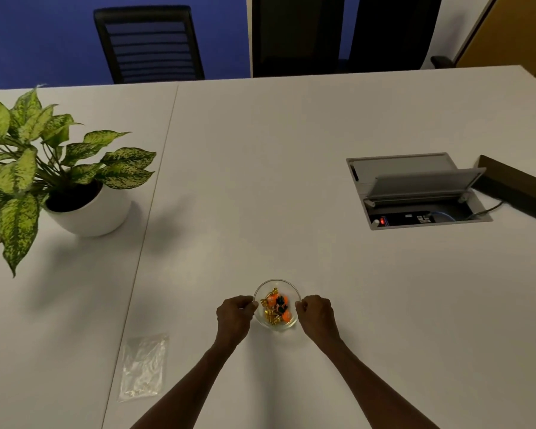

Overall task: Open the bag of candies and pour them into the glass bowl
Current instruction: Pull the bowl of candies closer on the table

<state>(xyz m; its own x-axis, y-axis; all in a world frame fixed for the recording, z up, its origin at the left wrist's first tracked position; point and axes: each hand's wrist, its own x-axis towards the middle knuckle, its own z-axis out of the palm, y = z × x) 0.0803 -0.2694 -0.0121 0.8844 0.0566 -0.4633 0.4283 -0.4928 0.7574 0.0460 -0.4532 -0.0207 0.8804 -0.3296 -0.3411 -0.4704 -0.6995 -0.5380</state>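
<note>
The glass bowl [276, 304] stands on the white table [291, 168], and both hands meet it at the rim. The left hand [234, 314] comes in at the bowl's left side with its fingers curled together, the fingertips pinched on the glass edge. The right hand [317, 312] mirrors it at the bowl's right side, fingers bent in and thumb closed against the rim, so the bowl is clamped between the two. Whether the bowl rests fully on the table or is lifted slightly, I cannot tell.

Inside the bowl lie the candies [275, 305]: gold-wrapped ones, a few orange, and some dark pieces in the middle.

The clear plastic bag [143, 366] lies flat on the table, below and well to the left of the bowl, apart from both hands, crumpled and apparently empty.

Far up and left of the bowl stands a potted plant [44, 168] in a white pot. Up and right of the bowl, a cable hatch [415, 193] in the tabletop stands with its lid raised.
</note>
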